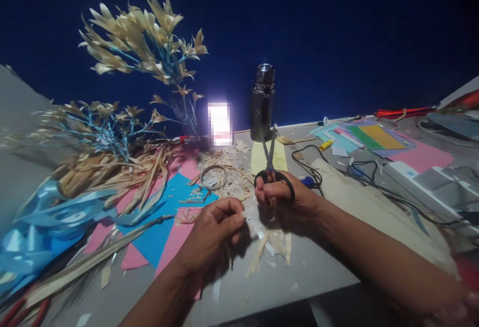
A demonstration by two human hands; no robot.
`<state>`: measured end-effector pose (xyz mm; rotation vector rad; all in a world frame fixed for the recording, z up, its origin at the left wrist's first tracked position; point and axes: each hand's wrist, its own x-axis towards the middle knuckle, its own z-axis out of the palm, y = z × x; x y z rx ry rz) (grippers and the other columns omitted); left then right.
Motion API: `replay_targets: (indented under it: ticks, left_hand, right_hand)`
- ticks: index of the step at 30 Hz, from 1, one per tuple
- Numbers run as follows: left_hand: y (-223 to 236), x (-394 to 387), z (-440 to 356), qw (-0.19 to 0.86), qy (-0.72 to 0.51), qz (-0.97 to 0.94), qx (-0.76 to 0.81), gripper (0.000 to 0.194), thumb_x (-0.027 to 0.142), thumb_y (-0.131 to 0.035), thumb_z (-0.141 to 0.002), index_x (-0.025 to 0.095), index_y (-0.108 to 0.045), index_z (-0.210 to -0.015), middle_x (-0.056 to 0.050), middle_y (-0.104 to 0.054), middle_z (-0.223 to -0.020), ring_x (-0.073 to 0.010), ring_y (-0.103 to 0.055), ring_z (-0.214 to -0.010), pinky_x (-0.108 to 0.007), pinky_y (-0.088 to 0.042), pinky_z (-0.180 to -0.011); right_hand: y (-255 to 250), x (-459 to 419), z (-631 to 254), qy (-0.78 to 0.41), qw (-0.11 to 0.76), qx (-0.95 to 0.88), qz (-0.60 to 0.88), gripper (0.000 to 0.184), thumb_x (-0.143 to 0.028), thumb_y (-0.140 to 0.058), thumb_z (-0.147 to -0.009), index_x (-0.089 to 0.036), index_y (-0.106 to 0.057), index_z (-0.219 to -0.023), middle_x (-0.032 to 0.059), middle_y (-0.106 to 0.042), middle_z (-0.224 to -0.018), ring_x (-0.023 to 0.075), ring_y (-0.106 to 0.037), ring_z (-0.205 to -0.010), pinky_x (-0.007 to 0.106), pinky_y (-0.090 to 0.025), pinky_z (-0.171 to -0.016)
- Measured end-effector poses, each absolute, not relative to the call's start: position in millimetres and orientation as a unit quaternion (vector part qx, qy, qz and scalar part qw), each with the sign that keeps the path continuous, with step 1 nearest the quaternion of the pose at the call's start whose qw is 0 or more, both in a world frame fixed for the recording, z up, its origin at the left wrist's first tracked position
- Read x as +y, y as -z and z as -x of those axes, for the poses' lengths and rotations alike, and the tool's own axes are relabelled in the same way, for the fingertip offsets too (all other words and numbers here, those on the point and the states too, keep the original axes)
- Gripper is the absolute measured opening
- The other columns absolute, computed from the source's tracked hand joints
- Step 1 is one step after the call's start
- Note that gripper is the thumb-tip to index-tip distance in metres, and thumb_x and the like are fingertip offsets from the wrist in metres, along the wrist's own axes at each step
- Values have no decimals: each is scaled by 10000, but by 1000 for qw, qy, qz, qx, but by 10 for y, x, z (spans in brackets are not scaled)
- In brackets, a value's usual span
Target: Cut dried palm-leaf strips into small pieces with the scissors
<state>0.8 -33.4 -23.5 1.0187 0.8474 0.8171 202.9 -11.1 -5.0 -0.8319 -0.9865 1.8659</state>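
Observation:
My right hand (279,190) has its fingers through the black handles of a pair of scissors (270,155). Their blades point away from me and stand apart. To the left of it, my left hand (220,222) is closed in a pinch; a small pale bit shows at its fingertips, too small to name. Pale scraps of dried husk (279,245) lie on the table just below the hands. Beyond the left hand a roll of tape (213,177) rests among many shavings.
Artificial branches with pale leaves (138,43) stand at the back left, above dried husks (149,167) and blue ribbon (56,212). A dark flask (262,110) stands behind the scissors. To the right are a cream cloth (377,207), black cable (316,167) and coloured paper (374,136).

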Motion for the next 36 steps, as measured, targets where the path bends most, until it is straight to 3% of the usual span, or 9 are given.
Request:
replay_targets:
  ticks: [4,8,13,21,27,36]
  left_hand:
    - [227,-330,-19,687,-369,-479,403,271,380,-789,-780,172,-615,-780,43,-511,-585,-97,-435,-532,-230,-354,-541]
    - [224,-329,-30,697,-365,-461,410,286,385,-801,-764,177,-604,-764,35,-521,-606,-101,-448,-546,-229,-363,-543]
    - [274,-315,-20,725,-366,-440,384,262,380,-732,-836,192,-559,-783,41,-520,-557,-98,-424,-527,-216,-332,-536]
    - [221,-368,-92,722,-399,-456,334,208,327,-704,-876,182,-566,-819,18,-565,-659,-111,-477,-636,-218,-393,-612]
    - [188,-393,-83,746,-428,-418,293,185,290,-666,-905,181,-557,-804,-4,-615,-698,-124,-534,-670,-229,-434,-647]
    - [242,-351,-23,735,-400,-434,335,222,323,-743,-846,161,-602,-788,-13,-646,-689,-111,-564,-641,-212,-441,-615]
  right_hand:
    - [70,-141,-2012,-685,383,-492,376,341,-337,-859,-610,-153,-629,-782,-24,-575,-680,89,-465,-570,215,-359,-530]
    - [93,-177,-1988,-645,399,-520,394,308,-276,-853,-611,-154,-629,-784,-30,-567,-704,98,-486,-610,233,-388,-574]
    - [103,-197,-1961,-663,414,-489,386,337,-300,-847,-635,-158,-623,-842,-18,-598,-748,110,-526,-634,241,-413,-591]
    - [136,-257,-1872,-701,433,-425,375,389,-312,-871,-606,-171,-582,-825,-23,-604,-712,120,-576,-589,247,-441,-575]
    - [79,-197,-1936,-744,441,-371,338,388,-272,-871,-580,-158,-588,-820,-25,-582,-681,90,-504,-537,215,-398,-512]
    - [80,-218,-1941,-698,440,-414,384,403,-338,-893,-598,-162,-617,-832,-11,-599,-720,103,-519,-589,223,-401,-542]
